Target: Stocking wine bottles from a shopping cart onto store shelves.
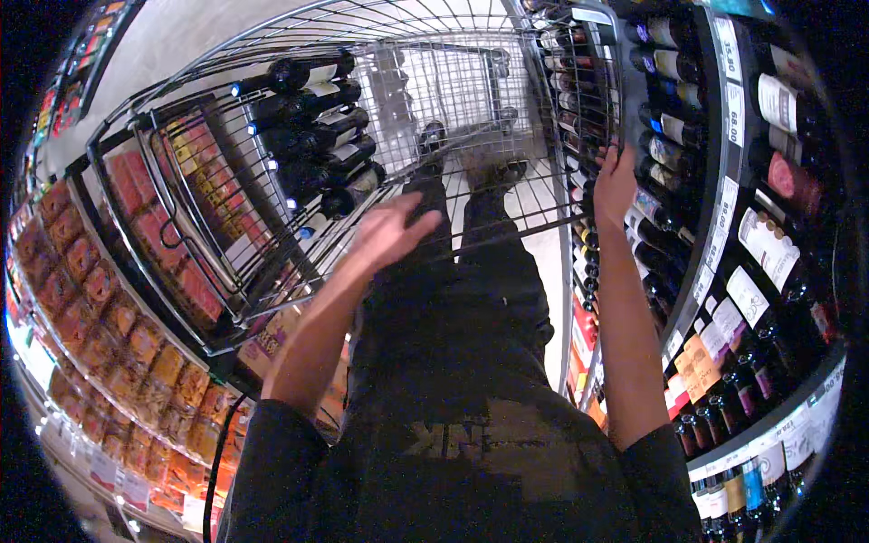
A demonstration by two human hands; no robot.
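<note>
A metal wire shopping cart (540, 224) stands in front of my body. Several dark glass bottles (333, 122) lie stacked on their sides in its left part. My right hand (616, 186) is closed around the cart's rim at the right. Over the near part of the cart I hold my left hand (390, 231), slightly blurred, with thumb and fingers apart and nothing in it. Through the wires at the left show boxes with red and yellow packs (210, 176); whether they are inside the cart I cannot tell.
Shelves of wine bottles (747, 377) with price strips (719, 224) rise close on the right. A display of packaged food (122, 319) curves along the left. My shoes (432, 136) show through the cart's wires, above a pale floor (546, 271).
</note>
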